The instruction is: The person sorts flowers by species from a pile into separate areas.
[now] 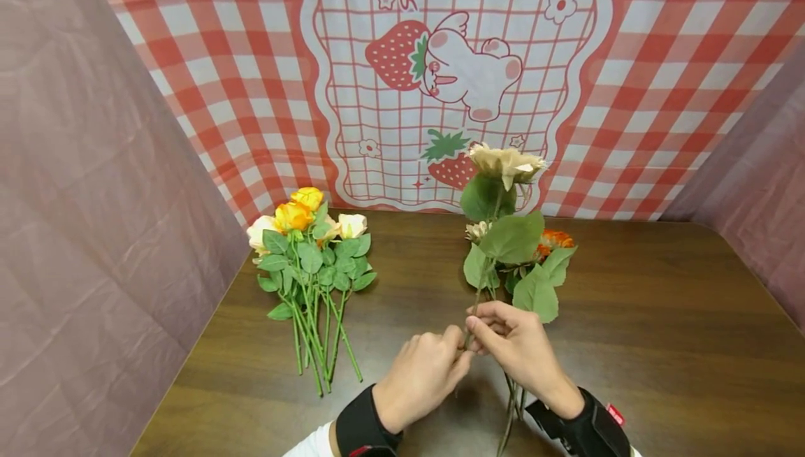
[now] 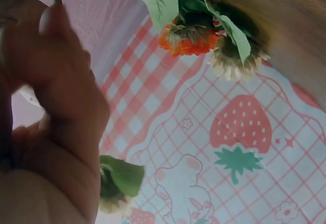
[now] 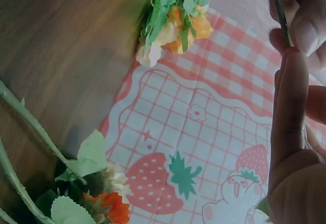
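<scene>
A cream artificial flower [image 1: 506,163] with large green leaves stands upright in both hands, above the table. My left hand [image 1: 424,373] grips its thin stem low down, fingers curled. Just above and to the right, my right hand [image 1: 522,345] pinches the same stem between thumb and fingers. The right wrist view shows the stem [image 3: 278,10] between the fingertips. Behind the right hand, an orange flower [image 1: 556,240] and a smaller cream flower [image 1: 478,231] lie on the table, their stems running toward the front edge.
A bunch of yellow, orange and cream roses [image 1: 308,254] lies on the left of the brown wooden table [image 1: 660,317], stems toward me. A red-and-white checked cloth [image 1: 251,80] hangs at the back. Pinkish drapes [image 1: 94,198] flank both sides.
</scene>
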`<state>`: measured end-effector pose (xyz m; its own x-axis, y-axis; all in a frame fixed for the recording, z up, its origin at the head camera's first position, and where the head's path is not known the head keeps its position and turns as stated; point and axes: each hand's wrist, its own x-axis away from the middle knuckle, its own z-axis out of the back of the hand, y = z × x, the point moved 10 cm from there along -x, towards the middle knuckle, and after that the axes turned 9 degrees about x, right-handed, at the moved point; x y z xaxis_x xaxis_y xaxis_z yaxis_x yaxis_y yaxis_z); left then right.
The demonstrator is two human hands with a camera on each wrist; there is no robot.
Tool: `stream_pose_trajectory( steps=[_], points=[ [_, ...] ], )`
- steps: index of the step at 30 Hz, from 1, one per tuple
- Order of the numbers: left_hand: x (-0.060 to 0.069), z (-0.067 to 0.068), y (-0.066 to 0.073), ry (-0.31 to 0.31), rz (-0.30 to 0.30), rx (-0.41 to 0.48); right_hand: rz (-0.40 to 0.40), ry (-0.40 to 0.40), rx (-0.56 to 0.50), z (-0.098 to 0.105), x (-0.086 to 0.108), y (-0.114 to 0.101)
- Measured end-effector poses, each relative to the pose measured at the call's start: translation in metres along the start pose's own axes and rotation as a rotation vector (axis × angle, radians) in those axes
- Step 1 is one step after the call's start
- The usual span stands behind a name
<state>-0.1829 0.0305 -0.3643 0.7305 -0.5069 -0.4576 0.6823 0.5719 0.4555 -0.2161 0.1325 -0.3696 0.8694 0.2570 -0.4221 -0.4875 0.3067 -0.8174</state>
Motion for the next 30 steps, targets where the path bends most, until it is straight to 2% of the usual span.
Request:
stream_pose_trajectory(
  steps=[4,8,11,21,25,30],
  points=[
    [0.000,0.011,0.002,0.074,-0.007,0.012,-0.121,-0.054,0.041,-0.006,0.000,0.017],
    [0.001,0.023,0.008,0.168,-0.047,0.026,-0.260,-0.142,0.075,-0.016,0.002,0.039],
    [0.002,0.028,0.011,0.202,-0.067,0.025,-0.325,-0.198,0.100,-0.024,0.004,0.051],
    [0.001,0.030,0.012,0.189,-0.070,0.038,-0.407,-0.339,0.170,-0.039,0.013,0.072],
    [0.000,0.031,0.012,0.193,-0.072,0.032,-0.432,-0.372,0.197,-0.041,0.016,0.077],
    [0.001,0.029,0.011,0.167,-0.059,0.038,-0.434,-0.398,0.193,-0.043,0.017,0.079]
  ],
)
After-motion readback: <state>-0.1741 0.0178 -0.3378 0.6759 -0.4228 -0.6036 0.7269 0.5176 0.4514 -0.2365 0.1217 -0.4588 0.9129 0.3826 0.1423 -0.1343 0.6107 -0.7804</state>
